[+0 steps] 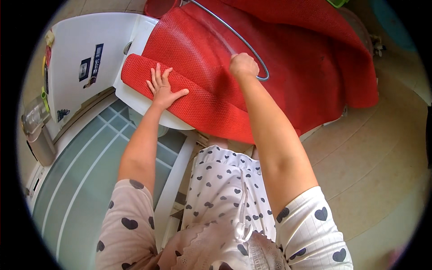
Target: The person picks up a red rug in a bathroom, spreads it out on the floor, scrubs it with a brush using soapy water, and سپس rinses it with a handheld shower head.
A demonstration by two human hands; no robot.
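A large red textured mat [292,58] lies draped and folded in front of me. My left hand [165,89] rests flat on its folded near-left edge, fingers spread, holding nothing. Farther right, my right hand [244,66] is closed round the end of a grey flexible metal hose [240,36], which loops away behind it. A thin stream of water [220,38] seems to run from the fist up and left across the mat. Whatever nozzle is in the fist is hidden by my fingers.
Beneath the mat's left side shows a white rim [135,101], with an upright white panel [85,58] bearing stickers beside it. A greenish glass surface with white lines [85,180] lies at lower left, near a silver container [39,139]. Beige tiled floor [369,171] spreads to the right.
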